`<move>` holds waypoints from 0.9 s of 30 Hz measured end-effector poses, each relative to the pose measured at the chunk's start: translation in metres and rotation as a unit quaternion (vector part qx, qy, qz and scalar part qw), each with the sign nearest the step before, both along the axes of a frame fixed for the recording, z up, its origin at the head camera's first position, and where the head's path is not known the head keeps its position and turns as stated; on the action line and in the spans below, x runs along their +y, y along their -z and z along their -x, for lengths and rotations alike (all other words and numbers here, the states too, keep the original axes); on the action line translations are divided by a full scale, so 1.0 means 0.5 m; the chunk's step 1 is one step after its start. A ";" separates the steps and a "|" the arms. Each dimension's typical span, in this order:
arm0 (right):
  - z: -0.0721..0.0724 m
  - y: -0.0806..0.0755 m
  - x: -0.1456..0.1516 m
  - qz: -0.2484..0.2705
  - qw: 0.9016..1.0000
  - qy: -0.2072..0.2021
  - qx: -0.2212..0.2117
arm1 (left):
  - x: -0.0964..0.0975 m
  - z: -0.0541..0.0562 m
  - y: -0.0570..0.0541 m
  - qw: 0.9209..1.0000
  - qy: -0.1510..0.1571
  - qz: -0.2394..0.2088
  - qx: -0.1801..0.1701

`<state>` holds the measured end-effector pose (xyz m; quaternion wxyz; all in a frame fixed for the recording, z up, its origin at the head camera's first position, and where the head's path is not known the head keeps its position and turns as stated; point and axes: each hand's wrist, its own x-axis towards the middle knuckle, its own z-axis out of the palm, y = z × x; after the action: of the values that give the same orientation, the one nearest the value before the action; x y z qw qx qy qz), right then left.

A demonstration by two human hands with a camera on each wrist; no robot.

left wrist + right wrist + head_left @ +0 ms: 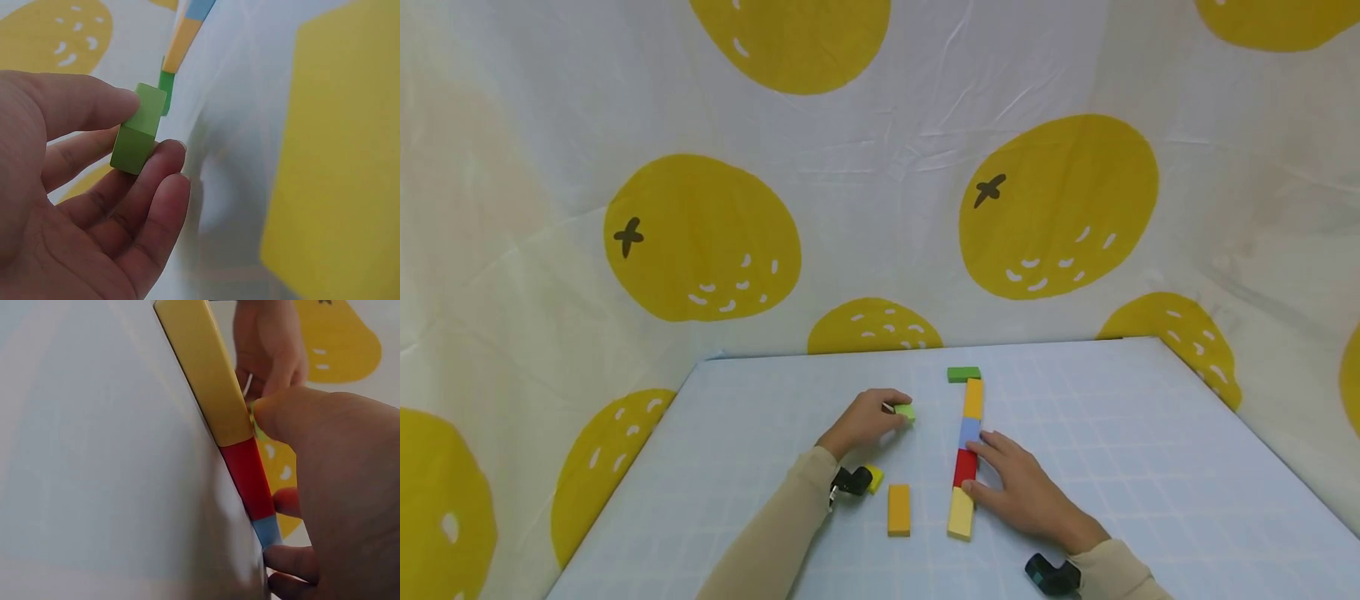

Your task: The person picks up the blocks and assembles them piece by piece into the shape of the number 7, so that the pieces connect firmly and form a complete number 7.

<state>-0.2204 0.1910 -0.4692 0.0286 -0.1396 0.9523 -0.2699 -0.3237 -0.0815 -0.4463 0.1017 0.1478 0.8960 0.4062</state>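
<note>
My left hand [867, 423] holds a light green block [136, 134] pinched between thumb and fingers, over the left of the table. A row of blocks runs away from me: a pale yellow block [959, 514], a red block [966, 468], a blue block [969, 432] and an orange-yellow block [973, 398]. Crosswise at the far end lies a green block [963, 375]. Along the row's right side rests my right hand [1018, 483], its thumb by the pale yellow block and its fingertips touching near the blue one.
Left of the row lies a separate orange block [898, 510]. A yellow block [875, 477] sits beside the left wrist, partly hidden by the wrist camera. The table [1120, 417] has a pale grid cover, and a fruit-printed cloth [880, 208] hangs behind it.
</note>
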 end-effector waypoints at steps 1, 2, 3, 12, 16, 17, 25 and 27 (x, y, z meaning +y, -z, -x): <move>0.000 0.000 -0.001 -0.002 1.000 0.000 0.001 | 0.000 0.003 0.001 1.000 0.002 -0.002 0.002; 0.000 0.000 -0.001 -0.004 1.000 0.000 0.002 | 0.001 0.005 0.001 1.000 0.003 -0.002 0.003; 0.000 0.000 -0.002 -0.006 1.000 0.000 0.003 | 0.001 0.008 0.002 1.000 0.004 -0.003 0.005; -0.002 -0.001 -0.007 -0.029 1.000 0.008 0.003 | 0.014 0.023 0.000 1.000 0.005 -0.001 0.001; -0.001 -0.002 -0.009 -0.030 0.999 0.010 0.004 | 0.019 0.029 -0.007 1.000 0.003 -0.009 -0.017; -0.001 -0.002 -0.008 -0.029 1.000 0.011 0.004 | 0.021 0.031 -0.007 1.000 0.003 -0.011 -0.020; -0.002 -0.002 -0.008 -0.015 1.000 0.004 -0.007 | 0.026 0.048 0.003 1.000 0.006 -0.021 -0.020; -0.002 -0.002 -0.007 -0.017 1.000 0.005 -0.006 | 0.027 0.051 0.005 0.999 0.004 -0.025 -0.021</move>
<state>-0.2195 0.1875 -0.4684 0.0350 -0.1325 0.9573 -0.2545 -0.3491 -0.0678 -0.4486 0.1181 0.1449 0.8827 0.4311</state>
